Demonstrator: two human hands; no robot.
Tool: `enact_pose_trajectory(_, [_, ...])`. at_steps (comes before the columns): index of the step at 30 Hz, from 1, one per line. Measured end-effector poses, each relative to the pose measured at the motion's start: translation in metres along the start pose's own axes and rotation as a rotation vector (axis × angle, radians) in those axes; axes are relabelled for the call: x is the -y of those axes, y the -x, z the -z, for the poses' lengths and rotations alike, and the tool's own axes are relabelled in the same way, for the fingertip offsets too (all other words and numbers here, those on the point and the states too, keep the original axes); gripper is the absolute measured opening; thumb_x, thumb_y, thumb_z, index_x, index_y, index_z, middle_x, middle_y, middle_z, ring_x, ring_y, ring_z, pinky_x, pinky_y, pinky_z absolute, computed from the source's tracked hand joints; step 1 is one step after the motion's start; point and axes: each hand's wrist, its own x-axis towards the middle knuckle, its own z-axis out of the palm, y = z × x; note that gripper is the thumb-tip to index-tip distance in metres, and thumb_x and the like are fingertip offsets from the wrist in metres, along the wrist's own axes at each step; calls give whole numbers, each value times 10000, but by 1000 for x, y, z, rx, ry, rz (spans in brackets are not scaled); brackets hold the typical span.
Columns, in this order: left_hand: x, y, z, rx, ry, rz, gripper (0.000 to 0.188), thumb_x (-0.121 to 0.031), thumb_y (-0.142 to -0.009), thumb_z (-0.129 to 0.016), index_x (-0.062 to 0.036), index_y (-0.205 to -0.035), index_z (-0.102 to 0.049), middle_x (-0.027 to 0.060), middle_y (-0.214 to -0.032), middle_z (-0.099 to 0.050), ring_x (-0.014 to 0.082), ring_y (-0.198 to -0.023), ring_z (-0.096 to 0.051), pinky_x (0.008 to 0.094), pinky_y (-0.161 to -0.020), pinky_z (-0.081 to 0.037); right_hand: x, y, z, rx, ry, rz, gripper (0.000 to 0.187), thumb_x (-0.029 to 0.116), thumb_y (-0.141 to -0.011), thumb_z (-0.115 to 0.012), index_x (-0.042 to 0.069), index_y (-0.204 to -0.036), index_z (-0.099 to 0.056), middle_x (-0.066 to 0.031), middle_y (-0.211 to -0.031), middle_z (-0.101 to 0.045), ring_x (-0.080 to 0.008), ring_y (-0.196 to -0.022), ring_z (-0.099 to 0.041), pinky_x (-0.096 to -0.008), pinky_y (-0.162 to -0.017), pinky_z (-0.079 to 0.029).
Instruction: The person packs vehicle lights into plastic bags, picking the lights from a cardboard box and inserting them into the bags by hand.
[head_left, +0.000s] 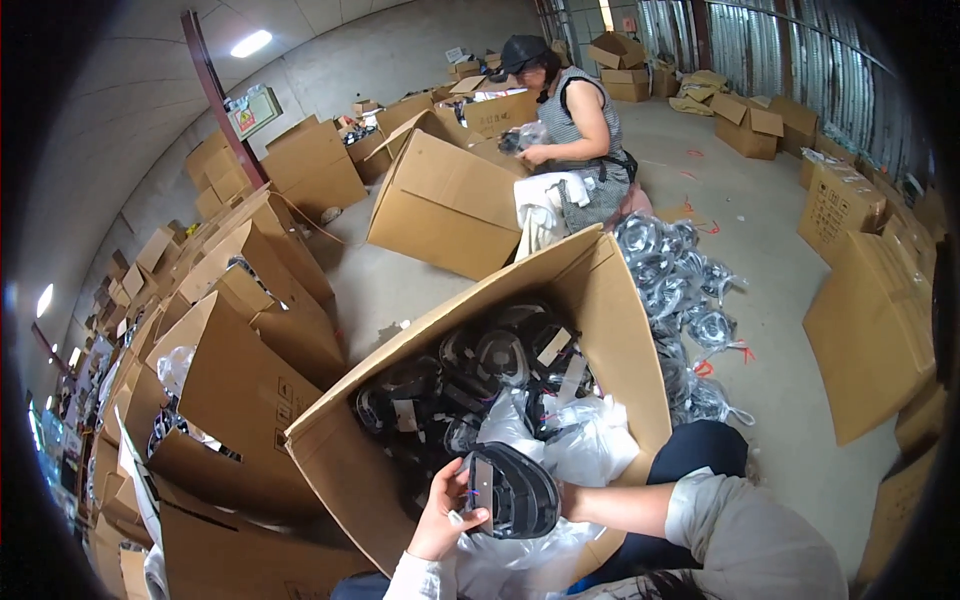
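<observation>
Fingers of the left hand [438,518] are clamping the left edge of a black housing [530,488], thumb resting against its greyish strip [482,478] — while the right hand [572,502] is sitting mostly behind the other side, its fingers hiding, so their grip is impossible to tell. That housing is hovering over the near part of an open carton [625,335], above clear plastic bags [592,440]. It's looking light and stiff, probably slippery along those curves — the firm rim is offering the surest hold.
</observation>
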Motion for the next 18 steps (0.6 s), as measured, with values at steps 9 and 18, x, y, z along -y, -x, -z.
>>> enact_pose_trajectory(9, [-11,3,14,-9,338,177,357,-51,-805,-707,20,-1130,-576,63,-994,-676,151,-891,-648,298,-842,-505,-26,-4,26,-36,145,92,630,571,-944,-357,92,-1321,-515,-70,-1260,-596,-166,-1079,-592,-313,-927,-460])
enact_pose_trajectory(18, [-42,22,41,-521,-635,-793,558,55,-692,-718,-10,-1197,-487,120,-1226,-486,227,-1144,-499,338,-984,-400,-4,7,15,114,-365,-105,762,705,-888,-221,134,-1329,-468,-125,-1122,-651,-340,-951,-672,-268,-535,-484])
